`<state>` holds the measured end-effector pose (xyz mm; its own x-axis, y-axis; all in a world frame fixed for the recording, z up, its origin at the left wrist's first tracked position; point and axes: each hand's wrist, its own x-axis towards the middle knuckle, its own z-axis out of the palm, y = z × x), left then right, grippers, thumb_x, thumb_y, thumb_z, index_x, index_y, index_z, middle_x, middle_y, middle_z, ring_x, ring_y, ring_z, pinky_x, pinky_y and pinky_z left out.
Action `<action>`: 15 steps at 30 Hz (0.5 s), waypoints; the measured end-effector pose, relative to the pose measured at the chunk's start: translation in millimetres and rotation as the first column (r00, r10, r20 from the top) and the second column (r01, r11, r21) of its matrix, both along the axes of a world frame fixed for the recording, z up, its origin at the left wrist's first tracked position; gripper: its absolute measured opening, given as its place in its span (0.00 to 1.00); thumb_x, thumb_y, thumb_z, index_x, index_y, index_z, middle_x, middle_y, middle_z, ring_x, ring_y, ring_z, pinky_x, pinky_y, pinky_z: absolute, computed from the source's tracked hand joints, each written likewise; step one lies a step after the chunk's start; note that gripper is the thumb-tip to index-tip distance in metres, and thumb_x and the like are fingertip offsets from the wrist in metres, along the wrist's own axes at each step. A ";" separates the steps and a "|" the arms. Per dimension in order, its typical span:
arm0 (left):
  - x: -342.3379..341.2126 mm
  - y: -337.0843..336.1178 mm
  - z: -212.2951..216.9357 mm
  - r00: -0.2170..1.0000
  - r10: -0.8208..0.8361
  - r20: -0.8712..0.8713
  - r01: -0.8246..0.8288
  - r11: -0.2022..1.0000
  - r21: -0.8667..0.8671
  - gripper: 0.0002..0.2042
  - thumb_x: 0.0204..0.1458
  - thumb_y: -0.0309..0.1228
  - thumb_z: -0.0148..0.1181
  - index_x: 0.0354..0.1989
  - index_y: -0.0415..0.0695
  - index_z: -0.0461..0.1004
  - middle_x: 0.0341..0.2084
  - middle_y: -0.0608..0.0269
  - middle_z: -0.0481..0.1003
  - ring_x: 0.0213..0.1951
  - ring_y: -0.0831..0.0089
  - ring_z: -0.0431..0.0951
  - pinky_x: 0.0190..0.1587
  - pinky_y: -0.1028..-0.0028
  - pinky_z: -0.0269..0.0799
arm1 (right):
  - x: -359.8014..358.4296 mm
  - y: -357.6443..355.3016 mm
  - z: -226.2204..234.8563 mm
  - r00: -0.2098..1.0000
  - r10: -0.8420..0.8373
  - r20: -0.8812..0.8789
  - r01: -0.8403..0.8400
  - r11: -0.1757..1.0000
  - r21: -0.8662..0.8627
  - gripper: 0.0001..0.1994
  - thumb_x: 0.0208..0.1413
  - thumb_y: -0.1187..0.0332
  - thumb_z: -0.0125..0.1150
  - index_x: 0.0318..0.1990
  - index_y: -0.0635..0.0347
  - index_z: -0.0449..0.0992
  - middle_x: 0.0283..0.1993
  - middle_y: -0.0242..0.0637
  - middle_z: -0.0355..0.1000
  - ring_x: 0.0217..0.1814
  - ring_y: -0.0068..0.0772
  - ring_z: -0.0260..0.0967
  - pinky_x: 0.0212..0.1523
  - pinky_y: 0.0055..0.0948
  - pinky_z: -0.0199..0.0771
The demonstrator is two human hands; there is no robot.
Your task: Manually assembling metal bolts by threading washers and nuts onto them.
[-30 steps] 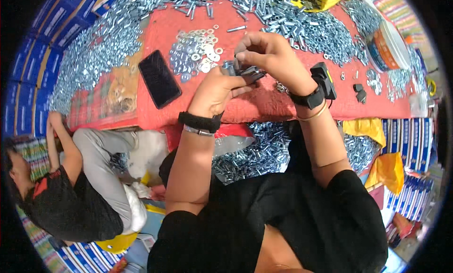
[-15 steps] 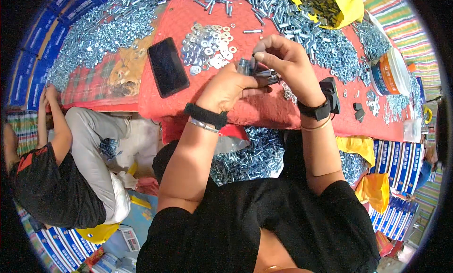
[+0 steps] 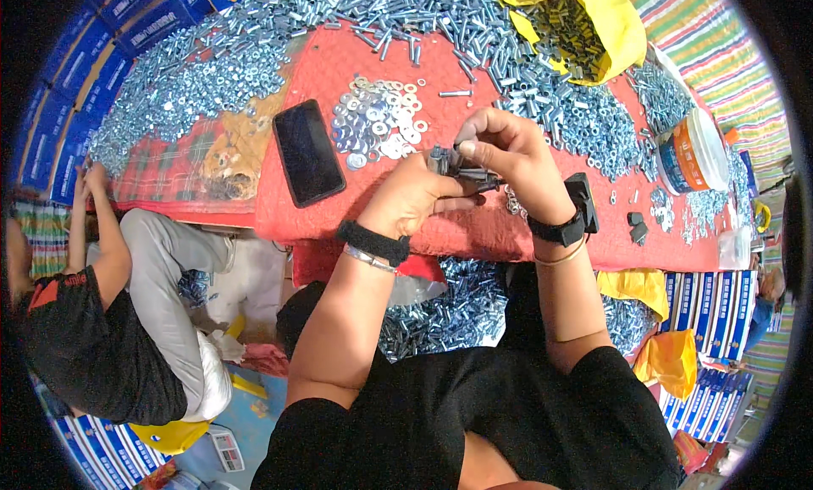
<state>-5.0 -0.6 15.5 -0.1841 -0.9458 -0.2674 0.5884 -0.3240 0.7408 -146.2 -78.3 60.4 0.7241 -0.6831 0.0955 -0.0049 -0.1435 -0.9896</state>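
My left hand is closed around several metal bolts with sleeves, held just above the red cloth. Some bolt ends stick up past the thumb and others point right. Right at these bolts, my right hand has thumb and forefinger pressed together. Whatever small piece it pinches, if any, is hidden by the fingertips. Beyond my left hand lies a spread pile of flat washers. A single bolt lies on the cloth past my right hand. A few small rings sit beneath my right wrist.
A black phone lies left of the washers. Heaps of nuts and bolts cover the far side. A yellow bag and a white bucket stand at right. Another person sits at left.
The whole view has shifted, so the table sits lower in the picture. My right fingertips have come slightly nearer the bolts. My left hand keeps its hold on them.
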 end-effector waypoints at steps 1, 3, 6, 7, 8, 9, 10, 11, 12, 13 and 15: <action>0.9 -0.4 -0.4 1.000 0.002 0.002 -0.002 1.000 -0.003 0.13 0.47 0.19 0.56 0.43 0.39 0.72 0.37 0.60 0.77 0.40 0.70 0.79 0.42 0.70 0.78 | -0.8 -1.8 -1.1 1.000 0.002 0.002 -0.002 1.000 -0.003 0.02 0.51 0.75 0.59 0.32 0.63 0.73 0.29 0.28 0.71 0.32 0.15 0.66 0.34 0.19 0.68; 1.6 -1.3 -3.1 1.000 0.006 -0.026 -0.006 1.000 0.002 0.12 0.47 0.20 0.58 0.42 0.38 0.72 0.36 0.59 0.77 0.38 0.69 0.79 0.41 0.72 0.78 | -2.4 -4.0 -4.0 0.995 -0.012 0.102 0.003 0.996 0.094 0.03 0.52 0.75 0.59 0.34 0.62 0.73 0.31 0.27 0.71 0.32 0.16 0.66 0.34 0.18 0.67; 3.3 -3.5 -9.5 0.999 0.010 -0.050 -0.010 1.000 0.000 0.11 0.47 0.21 0.59 0.41 0.38 0.73 0.35 0.59 0.77 0.37 0.69 0.80 0.40 0.73 0.78 | -0.8 -4.5 -6.1 0.987 -0.061 0.150 0.043 0.992 0.117 0.04 0.53 0.74 0.58 0.35 0.62 0.72 0.31 0.28 0.71 0.33 0.17 0.67 0.35 0.18 0.67; 3.2 -3.1 -10.1 0.999 0.010 -0.051 -0.010 1.000 0.000 0.11 0.47 0.21 0.59 0.41 0.38 0.73 0.35 0.59 0.77 0.37 0.69 0.80 0.40 0.73 0.78 | 0.1 -4.7 -7.4 0.987 -0.061 0.150 0.044 0.992 0.117 0.04 0.53 0.74 0.58 0.35 0.62 0.72 0.31 0.28 0.71 0.33 0.17 0.67 0.35 0.18 0.67; 3.0 -3.1 -8.1 0.999 0.007 -0.034 -0.007 1.000 0.006 0.10 0.47 0.21 0.60 0.40 0.38 0.73 0.35 0.59 0.77 0.37 0.69 0.80 0.40 0.73 0.78 | 1.5 -5.5 -9.2 0.986 -0.072 0.149 0.056 0.993 0.104 0.04 0.53 0.74 0.58 0.36 0.63 0.72 0.32 0.28 0.71 0.33 0.17 0.67 0.34 0.18 0.67; 2.5 -3.1 -7.0 1.000 0.005 -0.016 -0.005 1.000 0.011 0.10 0.47 0.22 0.60 0.39 0.37 0.73 0.35 0.59 0.77 0.37 0.69 0.80 0.40 0.74 0.78 | 2.4 -6.0 -11.0 0.986 -0.082 0.149 0.069 0.993 0.091 0.04 0.54 0.73 0.58 0.36 0.63 0.72 0.32 0.28 0.71 0.32 0.17 0.67 0.34 0.18 0.67; 1.1 -2.8 -8.0 1.000 0.004 -0.016 -0.004 1.000 0.011 0.10 0.47 0.22 0.60 0.39 0.37 0.73 0.35 0.59 0.77 0.37 0.69 0.80 0.40 0.74 0.78 | 2.4 -5.8 -12.5 0.982 -0.103 0.159 0.086 0.990 0.113 0.04 0.54 0.73 0.58 0.36 0.62 0.72 0.32 0.28 0.71 0.32 0.16 0.67 0.33 0.18 0.67; 1.1 -2.8 -10.0 1.000 0.003 -0.014 -0.003 1.000 0.024 0.10 0.47 0.21 0.60 0.39 0.38 0.73 0.35 0.59 0.77 0.36 0.69 0.80 0.40 0.74 0.78 | 3.0 -6.2 -14.3 0.981 -0.103 0.163 0.085 0.990 0.111 0.04 0.54 0.73 0.58 0.36 0.62 0.72 0.32 0.28 0.71 0.32 0.16 0.67 0.33 0.18 0.67; 1.7 -3.3 -11.1 1.000 0.003 -0.012 -0.003 0.999 0.038 0.09 0.47 0.21 0.60 0.39 0.38 0.73 0.34 0.59 0.77 0.36 0.69 0.80 0.40 0.74 0.78 | 3.5 -6.5 -16.0 0.985 -0.083 0.151 0.065 0.991 0.119 0.04 0.54 0.73 0.58 0.36 0.62 0.72 0.31 0.28 0.71 0.32 0.16 0.67 0.33 0.18 0.67; 3.3 -4.2 -11.3 1.000 0.004 -0.008 -0.003 0.999 0.037 0.09 0.47 0.21 0.60 0.39 0.38 0.73 0.34 0.59 0.77 0.36 0.69 0.80 0.40 0.74 0.78 | 4.3 -7.1 -17.2 0.988 -0.062 0.140 0.044 0.991 0.127 0.04 0.54 0.73 0.58 0.36 0.62 0.72 0.31 0.27 0.71 0.32 0.16 0.67 0.33 0.18 0.67; 2.8 -4.2 -9.4 1.000 0.018 0.000 -0.018 1.000 0.014 0.09 0.48 0.22 0.60 0.39 0.38 0.73 0.34 0.59 0.77 0.35 0.69 0.80 0.39 0.74 0.78 | 3.3 -8.6 -14.8 0.993 -0.075 0.096 0.061 0.989 0.136 0.04 0.54 0.72 0.58 0.36 0.62 0.72 0.31 0.27 0.71 0.31 0.17 0.67 0.33 0.17 0.67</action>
<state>-2.1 -4.8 6.1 -0.1668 -0.9451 -0.2809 0.5941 -0.3237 0.7364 -142.9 -86.9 45.6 0.6668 -0.7418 0.0711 0.0906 -0.0140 -0.9958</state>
